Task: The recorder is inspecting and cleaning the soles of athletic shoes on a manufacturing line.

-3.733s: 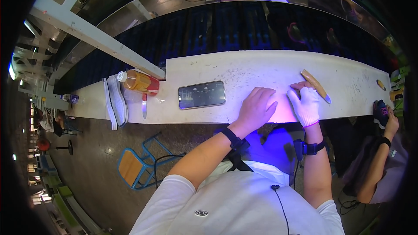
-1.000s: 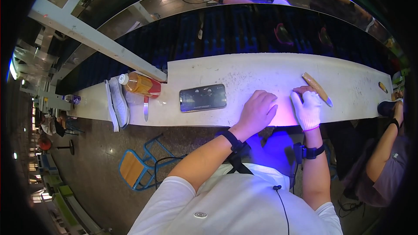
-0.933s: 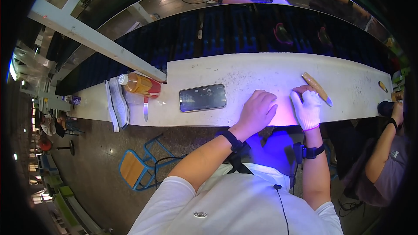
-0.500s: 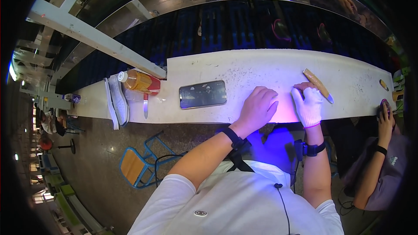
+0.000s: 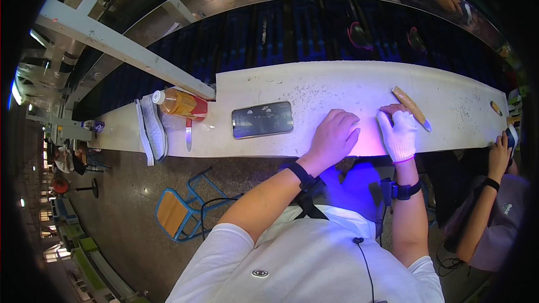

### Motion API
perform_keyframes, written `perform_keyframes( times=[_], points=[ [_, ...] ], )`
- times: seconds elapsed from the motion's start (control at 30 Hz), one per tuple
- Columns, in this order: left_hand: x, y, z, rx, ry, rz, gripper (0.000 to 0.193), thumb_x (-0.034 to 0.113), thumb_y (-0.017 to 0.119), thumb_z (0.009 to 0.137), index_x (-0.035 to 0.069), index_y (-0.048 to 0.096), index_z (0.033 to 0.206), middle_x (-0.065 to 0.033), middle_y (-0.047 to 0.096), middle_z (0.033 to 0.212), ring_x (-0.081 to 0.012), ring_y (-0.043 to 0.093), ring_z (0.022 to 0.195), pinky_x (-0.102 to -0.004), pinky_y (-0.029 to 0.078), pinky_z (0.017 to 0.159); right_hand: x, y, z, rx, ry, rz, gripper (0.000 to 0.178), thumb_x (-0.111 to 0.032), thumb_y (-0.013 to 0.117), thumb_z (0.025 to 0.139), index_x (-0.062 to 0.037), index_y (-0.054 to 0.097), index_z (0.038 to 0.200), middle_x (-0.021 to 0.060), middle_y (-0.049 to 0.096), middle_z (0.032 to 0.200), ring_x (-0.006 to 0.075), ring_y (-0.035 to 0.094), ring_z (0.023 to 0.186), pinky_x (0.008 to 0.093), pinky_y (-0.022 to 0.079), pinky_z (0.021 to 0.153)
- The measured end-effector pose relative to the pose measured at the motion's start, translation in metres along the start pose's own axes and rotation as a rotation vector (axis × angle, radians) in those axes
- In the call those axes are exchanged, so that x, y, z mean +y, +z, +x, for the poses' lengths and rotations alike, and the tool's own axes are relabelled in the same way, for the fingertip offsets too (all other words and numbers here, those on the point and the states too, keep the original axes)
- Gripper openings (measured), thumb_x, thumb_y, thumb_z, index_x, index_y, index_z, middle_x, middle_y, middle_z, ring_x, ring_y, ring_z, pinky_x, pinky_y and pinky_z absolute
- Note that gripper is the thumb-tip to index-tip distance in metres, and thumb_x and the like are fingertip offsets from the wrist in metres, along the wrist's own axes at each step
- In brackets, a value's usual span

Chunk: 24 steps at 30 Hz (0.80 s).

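My bare left hand [image 5: 332, 134] rests on the white tabletop [image 5: 331, 85] near its front edge, fingers together and nearly straight, thumb apart, holding nothing I can see. To its right my right hand [image 5: 400, 137] wears a white knit glove that leaves fingertips bare; its fingers bend down to the surface, thumb apart, with no object visible in it. Just past those fingertips lies a knife with a tan wrapped handle [image 5: 409, 104], blade pointing toward me. Violet light falls between my hands. Left of my left hand lies a dark phone [image 5: 263, 120].
Farther left are a bottle of amber drink [image 5: 181, 104], a red-handled knife [image 5: 188, 137] and white shoe soles [image 5: 152, 129]. A dark striped surface [image 5: 314, 31] runs behind the table. At right, a co-worker's hand [image 5: 497, 157] holds a dark object. A blue-framed stool [image 5: 174, 213] stands below left.
My hands stay in place. The co-worker's hand at right has tilted the dark object it holds. A pale mark on the dark surface behind has shifted slightly.
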<state>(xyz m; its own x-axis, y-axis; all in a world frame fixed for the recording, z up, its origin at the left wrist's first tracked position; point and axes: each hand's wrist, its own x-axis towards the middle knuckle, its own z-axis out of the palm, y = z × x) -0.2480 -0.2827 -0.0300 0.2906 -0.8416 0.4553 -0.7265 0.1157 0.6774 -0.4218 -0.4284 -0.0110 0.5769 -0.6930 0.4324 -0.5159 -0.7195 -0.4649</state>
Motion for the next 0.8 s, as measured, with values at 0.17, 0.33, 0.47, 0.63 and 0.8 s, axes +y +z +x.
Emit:
perform_keyframes(
  times=[0.17,0.33,0.47,0.63,0.8],
  points=[
    [0.0001,-0.0003,0.0002,0.004,0.004,-0.008,0.025,0.012,0.080,0.092,0.003,0.072,0.113,-0.0126,0.074,0.111,-0.0357,0.068,0.113,-0.0454,0.058,0.095,-0.0009,-0.0003,0.0000,0.002,0.004,0.005,0.013,-0.017,0.080,0.094,-0.0054,0.078,0.099,0.0140,0.077,0.103,0.0360,0.071,0.100,0.0477,0.056,0.092],
    [0.0003,-0.0005,0.0005,0.004,0.003,-0.004,0.024,0.012,0.079,0.091,0.004,0.072,0.113,-0.0127,0.074,0.110,-0.0358,0.068,0.113,-0.0456,0.058,0.095,-0.0014,-0.0002,0.0002,0.005,-0.006,-0.005,0.011,-0.016,0.080,0.094,-0.0062,0.078,0.098,0.0130,0.077,0.102,0.0362,0.071,0.098,0.0483,0.056,0.091],
    [0.0003,-0.0003,0.0003,0.005,0.002,-0.002,0.024,0.012,0.079,0.091,0.004,0.072,0.113,-0.0126,0.074,0.110,-0.0360,0.068,0.113,-0.0456,0.058,0.095,-0.0009,0.0001,0.0000,0.008,-0.016,-0.011,0.011,-0.017,0.080,0.094,-0.0067,0.078,0.099,0.0129,0.077,0.102,0.0362,0.071,0.098,0.0484,0.056,0.090],
    [-0.0001,0.0001,0.0003,0.005,0.002,-0.005,0.024,0.012,0.079,0.091,0.004,0.072,0.112,-0.0123,0.074,0.110,-0.0359,0.068,0.112,-0.0453,0.058,0.095,0.0001,0.0009,-0.0004,0.009,-0.015,-0.009,0.011,-0.017,0.080,0.095,-0.0070,0.078,0.098,0.0128,0.077,0.102,0.0363,0.071,0.098,0.0483,0.056,0.090],
    [-0.0003,0.0003,0.0007,0.000,0.002,-0.005,0.024,0.011,0.080,0.091,0.004,0.072,0.112,-0.0120,0.074,0.110,-0.0356,0.068,0.112,-0.0451,0.058,0.095,0.0006,0.0011,-0.0006,0.001,-0.005,-0.006,0.011,-0.017,0.080,0.094,-0.0067,0.078,0.098,0.0128,0.077,0.102,0.0361,0.071,0.098,0.0483,0.056,0.090]
  ],
)
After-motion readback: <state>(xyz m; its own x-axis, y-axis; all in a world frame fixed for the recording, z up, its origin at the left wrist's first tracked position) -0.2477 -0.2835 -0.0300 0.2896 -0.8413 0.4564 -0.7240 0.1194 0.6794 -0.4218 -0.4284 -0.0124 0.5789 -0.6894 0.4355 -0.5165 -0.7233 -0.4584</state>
